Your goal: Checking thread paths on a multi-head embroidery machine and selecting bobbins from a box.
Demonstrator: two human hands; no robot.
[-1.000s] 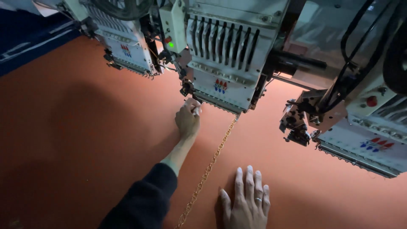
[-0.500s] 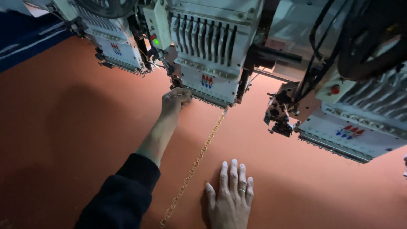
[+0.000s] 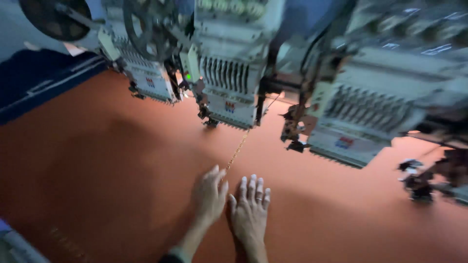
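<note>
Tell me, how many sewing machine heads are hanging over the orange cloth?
3 clear ones: a left head, a middle head above the gold stitched line, and a right head. More may be hidden past the right edge.

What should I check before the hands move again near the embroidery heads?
1. Left hand flat on the orange fabric: ok.
2. Right hand flat beside it, fingers spread: ok.
3. Both hands well short of the nearest embroidery head: ok.
4. Stitched gold line runs unbroken from that head to the hands: ok as far as visible; its end is hidden between the hands.
5. Fabric lies smooth around the hands: ok.
6. Needles stopped or running: cannot tell; a green light glows.
</note>
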